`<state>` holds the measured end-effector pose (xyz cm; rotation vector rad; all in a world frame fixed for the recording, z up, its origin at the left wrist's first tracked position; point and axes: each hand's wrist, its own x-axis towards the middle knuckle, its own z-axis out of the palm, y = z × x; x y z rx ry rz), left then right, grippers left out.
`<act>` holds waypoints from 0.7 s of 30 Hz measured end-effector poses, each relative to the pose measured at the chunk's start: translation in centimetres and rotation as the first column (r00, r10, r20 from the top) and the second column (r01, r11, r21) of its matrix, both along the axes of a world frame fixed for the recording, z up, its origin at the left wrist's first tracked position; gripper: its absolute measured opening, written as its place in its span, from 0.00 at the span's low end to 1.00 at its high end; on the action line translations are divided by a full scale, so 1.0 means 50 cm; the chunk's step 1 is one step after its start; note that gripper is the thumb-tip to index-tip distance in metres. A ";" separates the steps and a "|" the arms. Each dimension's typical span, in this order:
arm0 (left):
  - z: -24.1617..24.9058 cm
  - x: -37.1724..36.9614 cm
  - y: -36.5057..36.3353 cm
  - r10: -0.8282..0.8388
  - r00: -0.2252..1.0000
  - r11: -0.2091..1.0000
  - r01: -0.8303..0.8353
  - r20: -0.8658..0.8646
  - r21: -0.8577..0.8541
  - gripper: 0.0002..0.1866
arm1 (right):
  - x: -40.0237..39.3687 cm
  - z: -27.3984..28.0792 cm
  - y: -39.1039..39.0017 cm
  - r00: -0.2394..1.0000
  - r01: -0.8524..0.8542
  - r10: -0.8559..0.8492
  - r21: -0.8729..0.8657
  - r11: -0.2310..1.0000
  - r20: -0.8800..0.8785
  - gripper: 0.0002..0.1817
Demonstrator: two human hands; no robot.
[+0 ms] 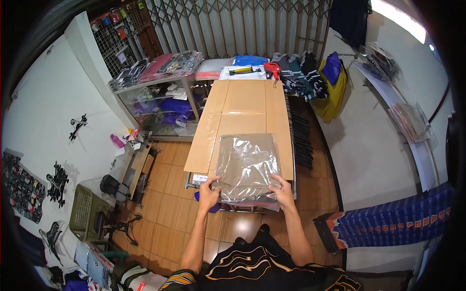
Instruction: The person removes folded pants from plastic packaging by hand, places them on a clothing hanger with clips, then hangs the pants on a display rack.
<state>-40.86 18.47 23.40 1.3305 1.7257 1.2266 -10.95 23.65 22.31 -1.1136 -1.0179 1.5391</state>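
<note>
1. The clear plastic bag holding a folded tan garment point(247, 166) lies flat at the near end of the surface point(242, 104), a long table topped with brown cardboard sheets; its near edge sits at the surface's near edge
2. The left hand point(208, 193) pinches the bag's near left corner, fingers closed on the plastic; the right hand point(283, 190) grips the near right corner the same way
3. To handle this well, I judge both corners should stay level and taut, so the slippery plastic lies smooth and the garment inside stays square to the cardboard seams
4. The far half of the surface is bare cardboard, giving room to slide the bag forward; at the far edge lie a red tape dispenser point(272, 70) and a yellow-and-black tool point(244, 71)
5. Along the right edge a row of dark folded garments point(299, 133) hangs close, so sideways room is tight there; the left edge drops to the tiled floor point(170, 194)
</note>
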 end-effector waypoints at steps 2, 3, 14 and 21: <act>-0.016 -0.006 0.042 0.026 0.998 0.997 -0.022 -0.052 0.070 0.20 | -0.013 -0.004 0.036 0.936 -0.015 -0.044 0.164 0.986 0.349 0.24; -0.022 -0.010 0.063 0.053 0.994 0.989 -0.039 -0.099 0.140 0.19 | -0.021 -0.005 0.055 0.937 -0.017 -0.042 0.166 0.986 0.346 0.24; -0.038 -0.023 0.268 0.228 0.904 0.973 -0.196 -0.361 0.122 0.16 | -0.103 0.009 0.251 0.621 -0.072 -0.169 0.271 0.960 0.765 0.27; -0.045 -0.027 0.345 0.281 0.875 0.960 -0.253 -0.394 0.123 0.16 | -0.128 0.034 0.315 0.554 0.016 -0.244 0.283 0.959 0.796 0.34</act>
